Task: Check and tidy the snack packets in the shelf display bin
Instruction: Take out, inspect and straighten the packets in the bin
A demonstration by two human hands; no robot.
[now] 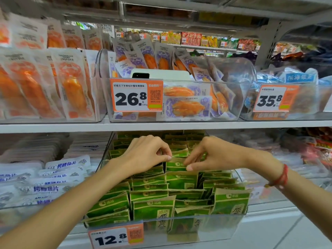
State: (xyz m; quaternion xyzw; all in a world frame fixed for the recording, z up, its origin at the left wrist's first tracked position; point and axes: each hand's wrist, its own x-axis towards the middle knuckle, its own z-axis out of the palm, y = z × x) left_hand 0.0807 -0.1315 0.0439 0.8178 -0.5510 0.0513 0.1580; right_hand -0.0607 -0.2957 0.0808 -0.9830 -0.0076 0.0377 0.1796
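Two hands in the clear display bin (235, 225) on the lower shelf — left hand (143, 153) and right hand (212, 155) both pinching the top edge of one green snack packet (175, 166) standing mid-bin. Around it, dozens of green packets (154, 205) in rough rows; exact count not tellable. Price tag (115, 238) reading 12.8 at the bin's 6 o'clock. At 12 o'clock, upper bin (233, 97) holding purple-and-orange packets (185, 106) — tag 26.8 (136, 95).

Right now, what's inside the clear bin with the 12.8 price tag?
The clear bin holds rows of green snack packets. Both hands' fingers pinch one packet. Lower layers and the bin's floor are covered.
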